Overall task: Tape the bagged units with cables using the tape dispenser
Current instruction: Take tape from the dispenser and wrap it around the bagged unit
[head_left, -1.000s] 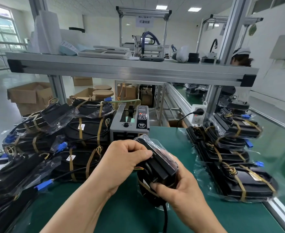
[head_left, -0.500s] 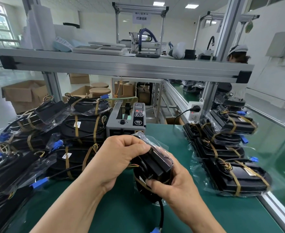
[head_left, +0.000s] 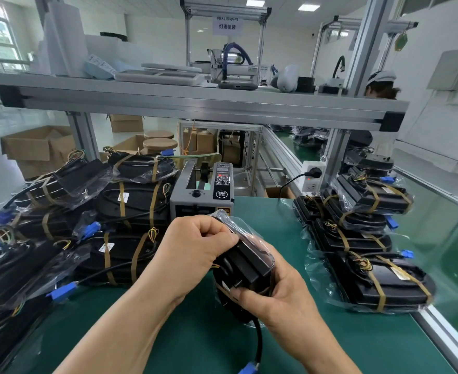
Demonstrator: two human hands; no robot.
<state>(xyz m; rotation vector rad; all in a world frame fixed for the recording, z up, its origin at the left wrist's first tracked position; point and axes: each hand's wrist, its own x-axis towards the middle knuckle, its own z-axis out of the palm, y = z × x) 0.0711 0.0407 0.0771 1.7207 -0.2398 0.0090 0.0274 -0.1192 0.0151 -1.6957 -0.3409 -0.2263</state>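
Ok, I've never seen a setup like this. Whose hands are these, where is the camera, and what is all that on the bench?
No machine arm here: these are a person's bare hands, filmed by one wide camera worn on the head, looking forward and down. The left hand and right hand both grip a black unit in a clear bag over the green bench; its cable hangs down. Behind stands the grey tape dispenser. A pile of taped units lies on the left, a stack of taped units on the right, bound with tan tape.
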